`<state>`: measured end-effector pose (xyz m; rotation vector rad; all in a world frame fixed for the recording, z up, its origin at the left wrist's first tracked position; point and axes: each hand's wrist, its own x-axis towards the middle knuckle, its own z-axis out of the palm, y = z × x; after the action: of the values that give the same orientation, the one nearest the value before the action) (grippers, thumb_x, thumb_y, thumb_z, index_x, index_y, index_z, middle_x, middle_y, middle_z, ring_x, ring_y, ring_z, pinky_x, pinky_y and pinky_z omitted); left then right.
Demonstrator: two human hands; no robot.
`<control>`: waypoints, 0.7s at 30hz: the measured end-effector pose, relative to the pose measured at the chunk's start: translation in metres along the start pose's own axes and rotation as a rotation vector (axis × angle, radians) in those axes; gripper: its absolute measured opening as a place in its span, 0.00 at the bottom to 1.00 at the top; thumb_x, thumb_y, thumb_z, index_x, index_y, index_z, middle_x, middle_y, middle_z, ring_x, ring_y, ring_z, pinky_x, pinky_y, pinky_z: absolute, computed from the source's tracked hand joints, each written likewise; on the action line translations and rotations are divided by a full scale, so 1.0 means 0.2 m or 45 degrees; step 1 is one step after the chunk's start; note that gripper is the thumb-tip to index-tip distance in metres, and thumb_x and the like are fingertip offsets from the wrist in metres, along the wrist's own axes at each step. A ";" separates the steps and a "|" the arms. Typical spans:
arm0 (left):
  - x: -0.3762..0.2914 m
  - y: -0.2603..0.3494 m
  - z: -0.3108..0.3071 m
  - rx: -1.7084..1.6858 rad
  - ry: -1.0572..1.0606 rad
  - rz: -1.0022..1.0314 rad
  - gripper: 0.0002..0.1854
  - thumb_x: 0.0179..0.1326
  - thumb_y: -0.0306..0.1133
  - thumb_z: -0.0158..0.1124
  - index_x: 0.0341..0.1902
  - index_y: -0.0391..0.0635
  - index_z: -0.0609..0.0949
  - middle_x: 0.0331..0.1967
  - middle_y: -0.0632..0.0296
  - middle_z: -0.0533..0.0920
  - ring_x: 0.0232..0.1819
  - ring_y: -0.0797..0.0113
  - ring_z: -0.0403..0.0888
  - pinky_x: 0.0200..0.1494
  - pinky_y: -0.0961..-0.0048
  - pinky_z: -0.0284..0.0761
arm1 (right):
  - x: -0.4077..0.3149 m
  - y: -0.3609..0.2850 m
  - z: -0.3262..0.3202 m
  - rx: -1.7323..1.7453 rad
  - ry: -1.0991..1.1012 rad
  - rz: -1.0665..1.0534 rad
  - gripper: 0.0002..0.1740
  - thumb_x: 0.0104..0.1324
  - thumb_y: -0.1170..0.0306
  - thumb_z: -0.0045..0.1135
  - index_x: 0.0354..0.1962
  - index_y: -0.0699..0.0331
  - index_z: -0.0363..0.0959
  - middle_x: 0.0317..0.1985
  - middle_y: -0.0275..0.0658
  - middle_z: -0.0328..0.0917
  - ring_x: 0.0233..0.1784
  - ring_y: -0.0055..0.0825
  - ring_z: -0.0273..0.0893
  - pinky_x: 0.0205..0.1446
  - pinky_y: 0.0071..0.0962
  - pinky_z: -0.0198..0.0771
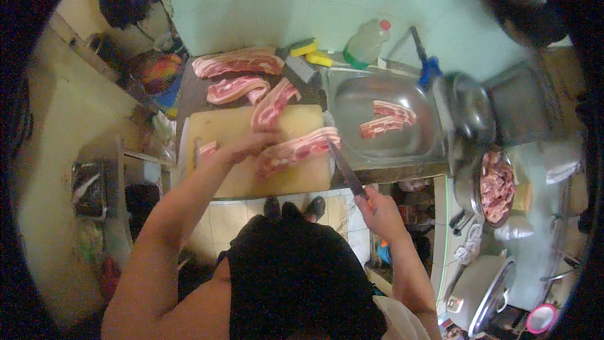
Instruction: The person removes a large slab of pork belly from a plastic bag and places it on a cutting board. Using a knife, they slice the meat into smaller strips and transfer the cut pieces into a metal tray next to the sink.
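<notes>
My right hand [380,212] grips a kitchen knife [348,170] by its handle; the blade's far end lies at the right end of a pork belly strip [302,148] on the yellowish cutting board [264,186]. Blurred, my left hand [252,144] is over the board beside that strip and the lower end of another strip [276,101]; whether it touches either cannot be told. A small meat piece [207,150] lies at the board's left. Behind the board are a folded strip [236,90] and a thick slab [238,62] of pork belly. Two strips [389,120] lie in the sink.
Right of the board is the steel sink [387,153]. Yellow sponges [311,52] and a plastic bottle [365,47] stand along the wall. Further right are a pot of cut meat [497,189] and a large lidded pot [476,293].
</notes>
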<state>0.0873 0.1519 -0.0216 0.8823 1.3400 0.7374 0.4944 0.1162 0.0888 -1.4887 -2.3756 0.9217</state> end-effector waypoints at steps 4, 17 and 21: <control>0.14 0.11 -0.15 -0.030 0.040 0.037 0.23 0.66 0.43 0.69 0.59 0.41 0.81 0.42 0.63 0.86 0.39 0.71 0.83 0.43 0.71 0.80 | 0.02 -0.01 0.10 -0.223 -0.184 0.051 0.16 0.76 0.56 0.53 0.41 0.61 0.72 0.28 0.55 0.82 0.35 0.62 0.82 0.40 0.62 0.75; -0.45 -0.10 0.25 0.920 0.552 0.287 0.21 0.59 0.46 0.76 0.44 0.41 0.82 0.38 0.49 0.82 0.40 0.49 0.82 0.42 0.54 0.78 | 0.21 -0.33 0.27 -0.327 -0.300 -0.230 0.14 0.75 0.60 0.53 0.43 0.63 0.70 0.26 0.52 0.83 0.29 0.58 0.83 0.35 0.59 0.77; -0.52 -0.15 0.25 0.902 0.621 0.253 0.21 0.60 0.48 0.75 0.40 0.42 0.81 0.39 0.49 0.82 0.41 0.47 0.82 0.43 0.52 0.77 | 0.24 -0.38 0.31 -0.474 -0.465 -0.175 0.13 0.74 0.61 0.51 0.45 0.63 0.72 0.29 0.53 0.84 0.32 0.56 0.85 0.37 0.58 0.79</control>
<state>0.1243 0.0417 0.0050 1.4720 2.0278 0.6537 0.3863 0.1092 0.0776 -1.3356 -3.0096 0.8076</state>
